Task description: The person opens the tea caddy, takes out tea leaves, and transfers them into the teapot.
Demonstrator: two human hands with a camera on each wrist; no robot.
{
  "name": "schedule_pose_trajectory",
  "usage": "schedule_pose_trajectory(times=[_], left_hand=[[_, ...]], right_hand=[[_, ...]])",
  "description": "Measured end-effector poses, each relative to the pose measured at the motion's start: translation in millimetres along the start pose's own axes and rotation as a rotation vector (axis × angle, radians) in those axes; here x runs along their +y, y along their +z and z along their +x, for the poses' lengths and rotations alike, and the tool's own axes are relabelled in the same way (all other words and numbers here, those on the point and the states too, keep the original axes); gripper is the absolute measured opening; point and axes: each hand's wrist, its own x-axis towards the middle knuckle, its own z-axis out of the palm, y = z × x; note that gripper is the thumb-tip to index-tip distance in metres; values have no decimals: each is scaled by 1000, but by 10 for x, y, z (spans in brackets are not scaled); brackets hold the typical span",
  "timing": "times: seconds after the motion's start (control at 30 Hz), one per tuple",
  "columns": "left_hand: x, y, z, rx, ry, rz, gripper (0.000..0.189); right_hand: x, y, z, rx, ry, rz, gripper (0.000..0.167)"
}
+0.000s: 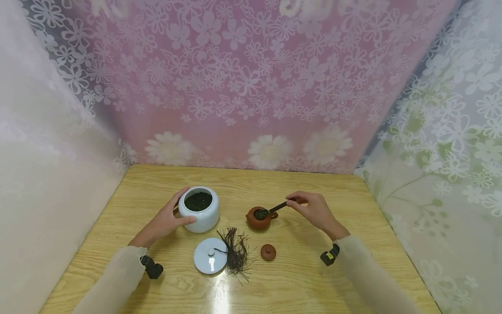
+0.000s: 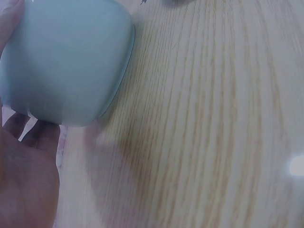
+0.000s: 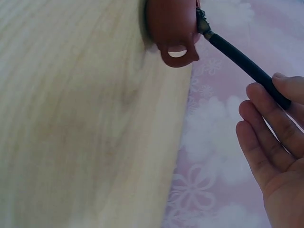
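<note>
My left hand [image 1: 168, 220] grips the side of a white ceramic jar [image 1: 208, 218] with dark tea leaves [image 1: 198, 201] inside. In the left wrist view the jar's wall [image 2: 71, 57] stands tilted in the picture, with fingers around it. Between thumb and fingertips, my right hand [image 1: 313, 209] pinches the dark handle of a small tea scoop [image 1: 279, 206]. The scoop's tip is at the mouth of a small reddish-brown clay teapot [image 1: 256, 224], where tea leaves [image 1: 260, 214] show. In the right wrist view the teapot's loop handle [image 3: 178, 61] is below the scoop [image 3: 244, 62].
The white jar lid [image 1: 204, 261] lies in front of the jar. A spread bundle of thin dark strands [image 1: 237, 255] touches or overlaps its right side. Right of that lies the teapot's lid [image 1: 268, 252]. All stand on a wooden table [image 1: 306, 283] enclosed by floral curtains [image 1: 251, 87].
</note>
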Motion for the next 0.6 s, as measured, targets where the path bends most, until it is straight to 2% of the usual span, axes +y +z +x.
schedule_pose_trajectory(times=[0.33,0.6], left_hand=[[3,5,-1,0,9,-7,109],[-9,0,4,-6,7,-19,111]], right_hand=[[-266,-99,159,-77,-126,-192,18],[-448,-137,189,-88,-304,-302,19]])
